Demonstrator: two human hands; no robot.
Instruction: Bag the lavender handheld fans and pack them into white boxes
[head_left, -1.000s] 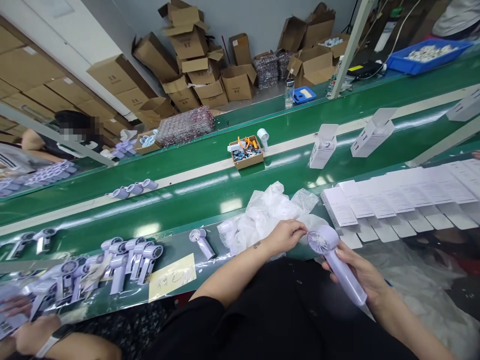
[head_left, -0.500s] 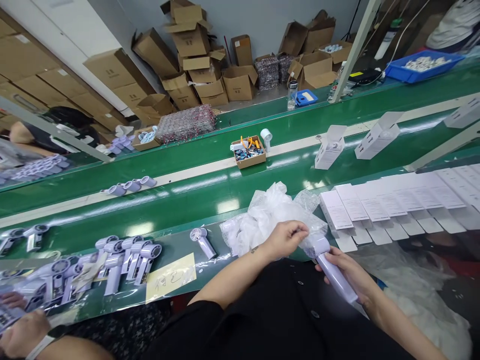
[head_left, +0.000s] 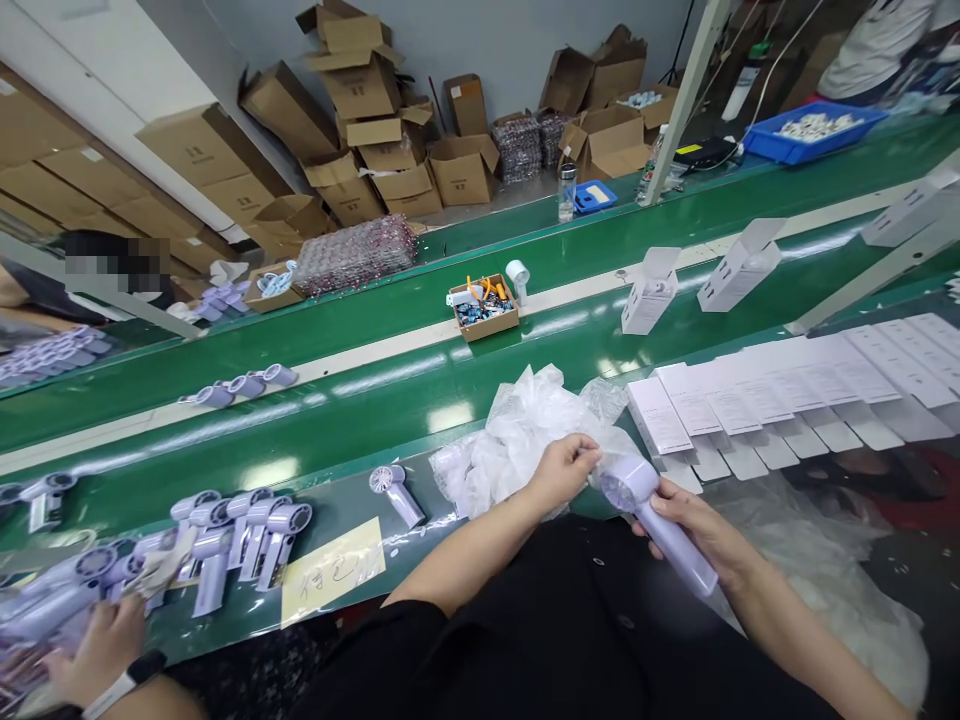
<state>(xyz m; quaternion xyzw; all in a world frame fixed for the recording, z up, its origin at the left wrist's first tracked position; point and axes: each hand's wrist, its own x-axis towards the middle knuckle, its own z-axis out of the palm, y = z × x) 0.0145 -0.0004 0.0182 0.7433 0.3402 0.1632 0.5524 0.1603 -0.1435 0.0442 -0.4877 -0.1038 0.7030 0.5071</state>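
Note:
My right hand [head_left: 691, 522] is wrapped around the handle of a lilac handheld fan [head_left: 679, 548], which tilts with its round head up and to the left. A little clear film shows by the handle's lower end. Beside the fan's head, my left hand [head_left: 564, 470] has thumb and fingers pinched on the thin edge of a clear plastic bag [head_left: 611, 440]. Behind it lies a heap of crumpled plastic bags [head_left: 525, 425]. Another lilac fan [head_left: 399, 497] rests on the bench, left of the heap.
White boxes [head_left: 664, 415] with open flaps line the bench at right. Several more fans [head_left: 259, 530] lie at left near a yellow paper [head_left: 334, 570] and a co-worker's hand [head_left: 105, 645]. Beyond runs a green conveyor belt [head_left: 390, 385] carrying a small parts carton [head_left: 491, 325].
The fan's head has turned, and its grille now shows clear of the film that covered it. My left hand has shifted slightly left. The co-worker's hand has moved over the fans.

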